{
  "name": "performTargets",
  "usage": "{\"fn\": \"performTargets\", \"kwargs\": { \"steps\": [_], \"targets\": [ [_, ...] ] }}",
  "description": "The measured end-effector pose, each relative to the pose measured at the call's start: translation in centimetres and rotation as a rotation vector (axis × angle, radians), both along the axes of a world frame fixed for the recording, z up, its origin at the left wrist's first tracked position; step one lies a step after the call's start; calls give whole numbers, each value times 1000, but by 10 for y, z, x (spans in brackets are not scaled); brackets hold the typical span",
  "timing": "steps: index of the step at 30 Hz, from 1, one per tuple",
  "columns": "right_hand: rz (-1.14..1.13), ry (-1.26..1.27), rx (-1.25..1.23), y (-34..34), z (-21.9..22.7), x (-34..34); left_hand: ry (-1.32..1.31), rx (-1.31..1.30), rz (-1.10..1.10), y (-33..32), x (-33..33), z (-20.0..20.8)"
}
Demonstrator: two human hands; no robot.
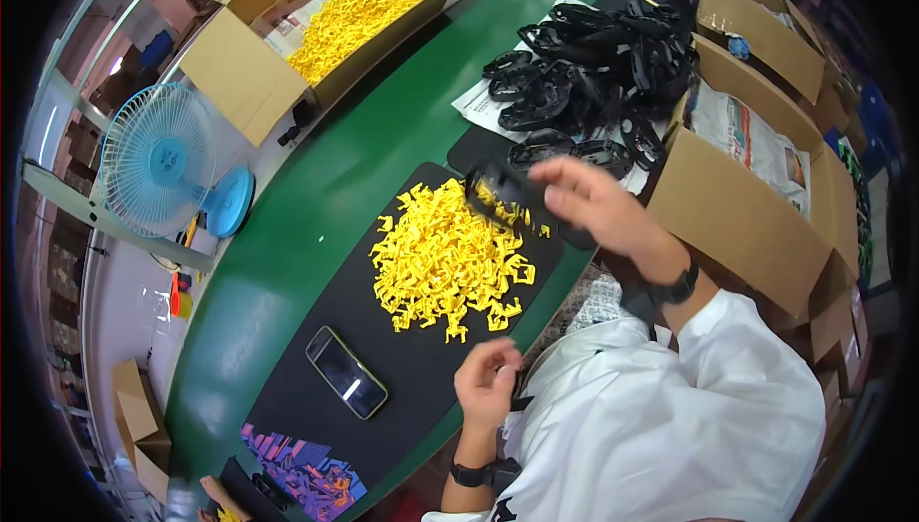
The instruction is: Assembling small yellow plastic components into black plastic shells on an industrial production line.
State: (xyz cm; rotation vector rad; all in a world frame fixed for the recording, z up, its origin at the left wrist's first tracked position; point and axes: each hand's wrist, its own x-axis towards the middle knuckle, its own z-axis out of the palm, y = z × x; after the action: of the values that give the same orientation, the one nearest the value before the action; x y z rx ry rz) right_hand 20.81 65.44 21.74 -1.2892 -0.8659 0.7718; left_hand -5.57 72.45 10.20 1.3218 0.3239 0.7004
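From my end of the head camera, one black frame (515, 183) sits directly at the fingertips of the right hand (595, 204), on their left, over the upper right edge of the yellow pile. The fingers and thumb are closed on its near end; motion blur hides the exact grip. I count one frame there.

Below the pile, the left hand (486, 383) is half curled, thumb near the fingers; I can't tell whether something small is pinched inside. Each wrist wears one dark band.

The yellow clips (442, 259) lie in one heap between the frame and a phone (347, 373), far too many for me to count. I see one phone, flat on the black mat (287, 383), which rests on the green table (222, 331).

Beyond the right hand, more black frames (584, 72) overlap in one pile on white sheets, so I can't number them. One open carton (244, 77) of yellow clips stands at upper left, with one blue fan (170, 160) beside it. Two large open boxes (747, 221) stand at right. At lower left I make out one other person's forearm (222, 495).
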Motion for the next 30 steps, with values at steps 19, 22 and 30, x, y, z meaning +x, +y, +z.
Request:
{"fn": "performTargets", "kwargs": {
  "steps": [19, 22, 30],
  "targets": [
    [240, -1169, -110, -11, -88, 50, -563, -741, -156, -38, -43, -11],
    [231, -1184, -62, -5, -94, 52, -507, -594, -59, -46, -41, -7],
    [46, -741, 4, 6, -55, 38, -331, -428, 110, -23, -11, 28]
  ]
}}
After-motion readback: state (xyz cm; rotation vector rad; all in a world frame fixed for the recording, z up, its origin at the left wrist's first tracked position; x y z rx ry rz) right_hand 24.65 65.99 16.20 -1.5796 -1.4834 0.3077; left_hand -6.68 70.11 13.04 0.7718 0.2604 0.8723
